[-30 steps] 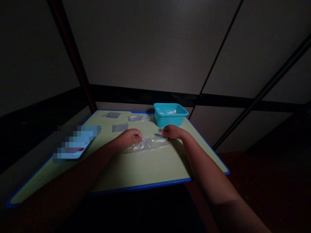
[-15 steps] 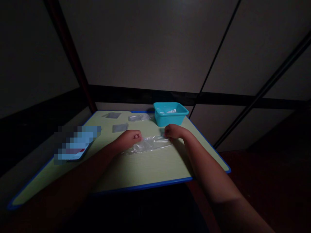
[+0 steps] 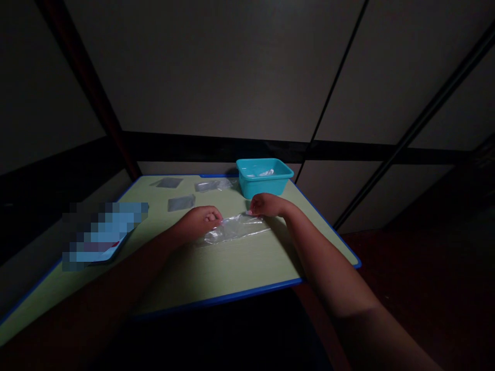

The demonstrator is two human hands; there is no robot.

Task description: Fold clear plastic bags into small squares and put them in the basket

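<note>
A clear plastic bag [image 3: 236, 229] lies across the middle of the table, stretched between my two hands. My left hand [image 3: 203, 220] is closed, pinching the bag's upper left edge between thumb and curled fingers. At the bag's upper right, my right hand [image 3: 266, 205] is closed on its edge, fingertips together; a small pale piece shows at the fingertips, too small to name. Just behind my right hand stands a turquoise plastic basket [image 3: 266, 185] with some clear plastic inside.
Flat grey plastic packets, one nearer [image 3: 181, 203] and one farther [image 3: 169, 183], lie on the table's left half. Another clear bag [image 3: 215, 185] rests beside the basket. A blurred, tablet-like device [image 3: 112, 232] is at the left edge. Blue edging [image 3: 232, 300] borders the table; panels stand behind.
The view has shifted slightly, moving the table and basket left in the picture. Both hands still hold the bag; my right hand has drawn a little closer to my left.
</note>
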